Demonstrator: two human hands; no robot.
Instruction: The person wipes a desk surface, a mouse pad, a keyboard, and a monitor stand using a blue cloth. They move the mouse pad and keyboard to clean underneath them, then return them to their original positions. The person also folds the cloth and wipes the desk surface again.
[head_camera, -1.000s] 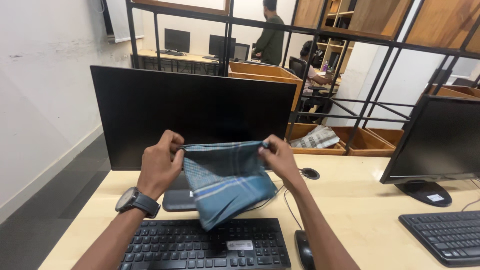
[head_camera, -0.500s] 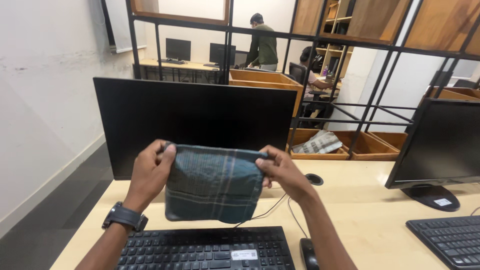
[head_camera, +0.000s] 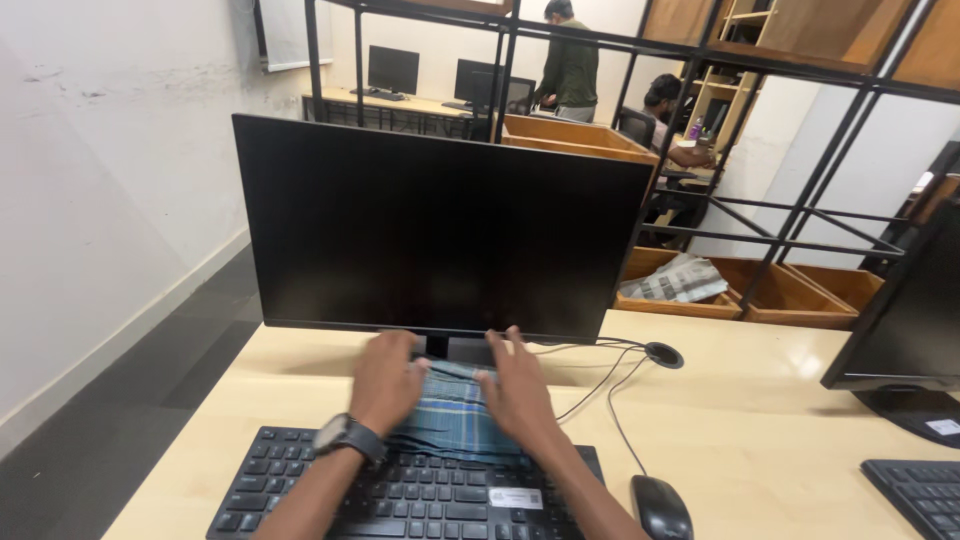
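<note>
Both hands flat: left hand (head_camera: 385, 382), right hand (head_camera: 517, 392) pressing checked cloth (head_camera: 452, 420) onto keyboard (head_camera: 400, 495).

The folded cotton cloth (head_camera: 452, 415) is teal-blue, checked with thin pale lines and a lighter blue band. The flat computer monitor (head_camera: 440, 225), the keyboard (head_camera: 400, 495) and the rounded mouse (head_camera: 660, 507) are black, on a pale wooden desk (head_camera: 760, 440). The wristwatch (head_camera: 345, 436) is dark grey.

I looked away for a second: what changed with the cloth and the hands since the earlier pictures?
The blue checked cloth, held up by its top corners before, now lies down over the monitor base and the keyboard top edge. Left hand and right hand press flat on it. Monitor and mouse stayed put.
</note>
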